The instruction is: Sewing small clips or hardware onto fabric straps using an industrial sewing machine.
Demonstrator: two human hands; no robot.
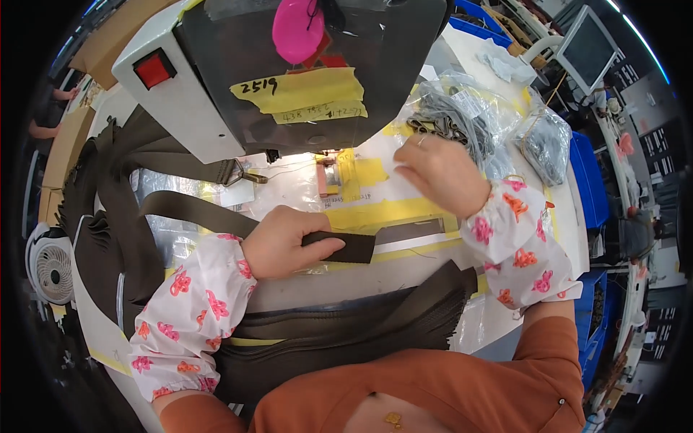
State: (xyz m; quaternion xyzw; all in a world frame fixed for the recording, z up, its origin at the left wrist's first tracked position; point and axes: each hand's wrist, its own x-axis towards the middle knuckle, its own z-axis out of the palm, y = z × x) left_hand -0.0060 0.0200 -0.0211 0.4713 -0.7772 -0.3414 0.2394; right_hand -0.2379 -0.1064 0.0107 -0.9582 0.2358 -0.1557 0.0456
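- Hand on our left [289, 244] pinches dark strap [355, 248], free end poking out, before machine [224, 61].
- Our right hand [444, 175] half-curled above bench [289, 297]; can't tell if holding anything.
- We judge: positioning strap end; next move calls for keeping it flat.

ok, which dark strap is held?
The strap whose squared end pokes out right of the left grip; the other dark straps lie unheld.
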